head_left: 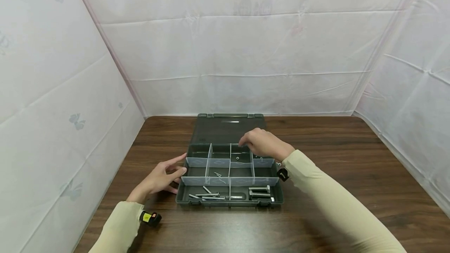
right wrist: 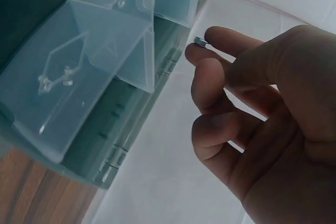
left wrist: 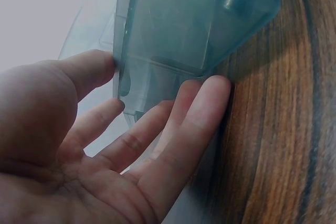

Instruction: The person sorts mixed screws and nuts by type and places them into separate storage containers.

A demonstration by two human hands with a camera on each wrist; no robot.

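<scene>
A dark green organizer box (head_left: pixel 183 197) with clear dividers lies open on the wooden table (head_left: pixel 334 159), its lid (head_left: pixel 228 128) flat behind it. My left hand (head_left: pixel 173 170) rests with straight fingers against the box's left wall (left wrist: pixel 157 82). My right hand (head_left: pixel 247 142) hovers over the back row of compartments and pinches a small metal piece (right wrist: pixel 200 41) at its fingertips. A small nut (head_left: pixel 238 158) lies in the compartment below it. Thick bolts (head_left: pixel 259 192) fill the front right compartment, and thin screws (head_left: pixel 207 195) the front left.
White cloth walls (head_left: pixel 246 57) close in the table at the back and on both sides. Small screws (right wrist: pixel 55 80) lie in a clear-walled compartment in the right wrist view. Bare wood lies to the right and left of the box.
</scene>
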